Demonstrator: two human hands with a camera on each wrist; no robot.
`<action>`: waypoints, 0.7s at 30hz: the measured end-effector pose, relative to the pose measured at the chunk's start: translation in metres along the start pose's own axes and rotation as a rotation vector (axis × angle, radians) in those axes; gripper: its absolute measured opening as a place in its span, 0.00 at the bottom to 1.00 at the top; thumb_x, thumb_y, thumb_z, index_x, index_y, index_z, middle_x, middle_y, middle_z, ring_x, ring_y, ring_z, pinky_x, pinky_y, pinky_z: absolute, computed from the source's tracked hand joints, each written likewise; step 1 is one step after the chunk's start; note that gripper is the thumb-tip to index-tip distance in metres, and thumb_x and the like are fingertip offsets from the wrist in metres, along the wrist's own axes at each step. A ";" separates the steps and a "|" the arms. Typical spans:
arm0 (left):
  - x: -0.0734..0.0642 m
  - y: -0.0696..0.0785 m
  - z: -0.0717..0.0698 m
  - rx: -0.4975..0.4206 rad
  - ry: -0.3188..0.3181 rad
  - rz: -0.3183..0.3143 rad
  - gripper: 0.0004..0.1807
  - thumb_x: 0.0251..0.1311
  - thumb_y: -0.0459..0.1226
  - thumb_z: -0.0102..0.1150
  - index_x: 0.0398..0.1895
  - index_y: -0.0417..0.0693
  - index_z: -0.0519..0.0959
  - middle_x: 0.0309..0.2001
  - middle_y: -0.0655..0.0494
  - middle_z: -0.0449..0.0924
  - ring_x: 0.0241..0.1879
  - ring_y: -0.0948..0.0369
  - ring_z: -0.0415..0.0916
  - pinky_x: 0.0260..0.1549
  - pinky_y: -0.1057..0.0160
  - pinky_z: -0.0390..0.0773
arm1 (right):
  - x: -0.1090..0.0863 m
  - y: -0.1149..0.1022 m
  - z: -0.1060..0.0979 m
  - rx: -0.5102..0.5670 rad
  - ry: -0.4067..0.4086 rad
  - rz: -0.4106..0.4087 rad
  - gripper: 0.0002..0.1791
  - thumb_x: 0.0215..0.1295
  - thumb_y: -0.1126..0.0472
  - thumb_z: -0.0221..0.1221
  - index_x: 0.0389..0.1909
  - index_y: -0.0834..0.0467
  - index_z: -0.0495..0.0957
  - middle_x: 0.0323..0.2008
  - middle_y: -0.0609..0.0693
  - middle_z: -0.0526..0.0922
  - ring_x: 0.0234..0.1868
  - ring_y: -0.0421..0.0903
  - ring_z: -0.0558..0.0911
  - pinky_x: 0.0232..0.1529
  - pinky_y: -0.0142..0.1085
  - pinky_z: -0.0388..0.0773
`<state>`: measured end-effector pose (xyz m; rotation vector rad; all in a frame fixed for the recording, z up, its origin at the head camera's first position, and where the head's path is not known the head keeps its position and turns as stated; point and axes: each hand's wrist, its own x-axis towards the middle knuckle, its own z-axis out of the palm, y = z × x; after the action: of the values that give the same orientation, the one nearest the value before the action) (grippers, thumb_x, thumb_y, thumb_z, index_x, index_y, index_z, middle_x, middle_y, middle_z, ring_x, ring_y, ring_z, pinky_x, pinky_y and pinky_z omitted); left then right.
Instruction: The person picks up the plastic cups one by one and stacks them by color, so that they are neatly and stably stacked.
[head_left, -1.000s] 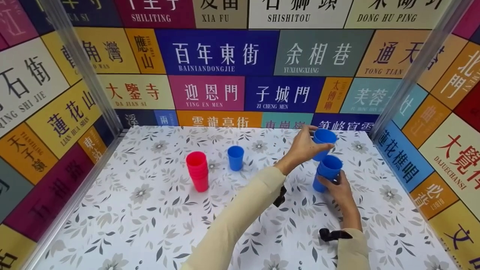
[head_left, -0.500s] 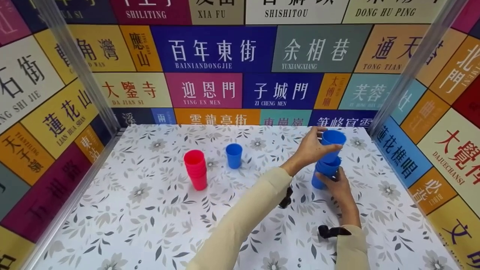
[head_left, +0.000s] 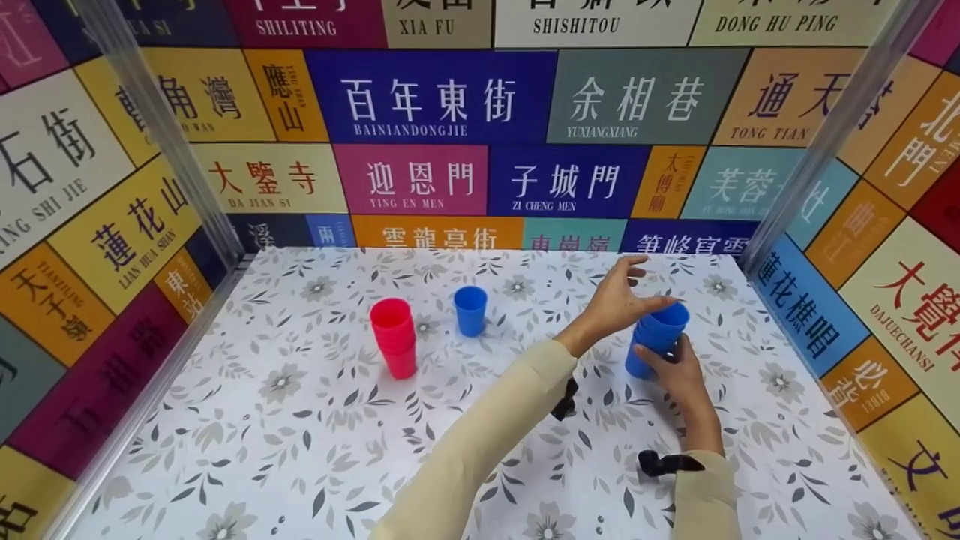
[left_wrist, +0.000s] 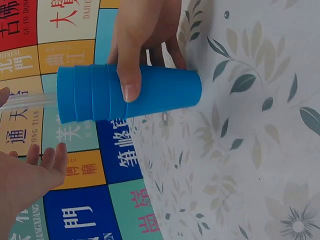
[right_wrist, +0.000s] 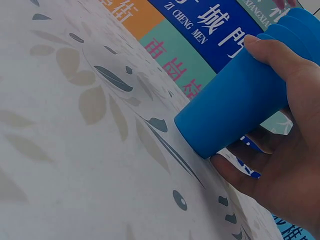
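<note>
A stack of nested blue plastic cups [head_left: 654,345] stands on the table at the right. My right hand [head_left: 682,375] holds it low on its side, with the thumb [left_wrist: 131,82] across the outer wall in the left wrist view. Just above the stack's rim is my left hand [head_left: 615,301], its fingers spread and nothing gripped; in the left wrist view that left hand [left_wrist: 27,182] is apart from the cups. The right wrist view shows the stack's bottom cup [right_wrist: 230,105] close up, with the right-hand fingers around it.
One single blue cup [head_left: 470,311] stands upright near the table's middle. To its left is a stack of red cups [head_left: 394,341]. A floral cloth covers the table [head_left: 300,450]. Sign-printed walls [head_left: 427,97] enclose the back and sides.
My left hand has lowered a blue cup into the stack and let go of it; its fingers are now spread above the rim. The right hand keeps its hold on the stack.
</note>
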<state>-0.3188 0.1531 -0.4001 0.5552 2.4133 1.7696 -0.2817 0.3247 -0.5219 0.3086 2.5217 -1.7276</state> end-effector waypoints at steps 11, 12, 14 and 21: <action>-0.005 -0.022 -0.041 -0.042 0.031 0.022 0.39 0.59 0.43 0.70 0.72 0.51 0.64 0.67 0.48 0.73 0.66 0.52 0.72 0.62 0.59 0.77 | -0.002 0.002 0.001 0.024 0.027 -0.020 0.61 0.62 0.37 0.64 0.81 0.53 0.33 0.80 0.63 0.46 0.80 0.63 0.50 0.78 0.59 0.50; -0.005 -0.026 -0.045 -0.048 0.044 0.024 0.39 0.59 0.43 0.70 0.72 0.51 0.64 0.66 0.47 0.73 0.66 0.52 0.72 0.62 0.59 0.77 | -0.004 0.000 0.001 0.034 0.023 -0.023 0.61 0.63 0.39 0.64 0.81 0.54 0.33 0.80 0.63 0.46 0.80 0.63 0.50 0.78 0.59 0.50; -0.005 -0.032 -0.055 -0.063 0.070 0.025 0.39 0.59 0.42 0.70 0.72 0.49 0.64 0.66 0.45 0.73 0.66 0.52 0.72 0.61 0.59 0.77 | -0.004 0.000 0.001 0.048 0.021 -0.041 0.59 0.64 0.40 0.65 0.81 0.54 0.34 0.80 0.64 0.47 0.80 0.63 0.51 0.78 0.58 0.50; -0.009 -0.055 -0.086 -0.100 0.158 0.027 0.38 0.60 0.41 0.69 0.72 0.47 0.64 0.65 0.43 0.72 0.66 0.49 0.71 0.61 0.55 0.77 | -0.003 0.002 0.002 0.056 0.011 -0.054 0.60 0.64 0.41 0.64 0.81 0.54 0.32 0.80 0.65 0.46 0.80 0.63 0.50 0.78 0.57 0.51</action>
<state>-0.3481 0.0579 -0.4257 0.4550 2.4097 2.0029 -0.2785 0.3228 -0.5244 0.2565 2.5148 -1.8238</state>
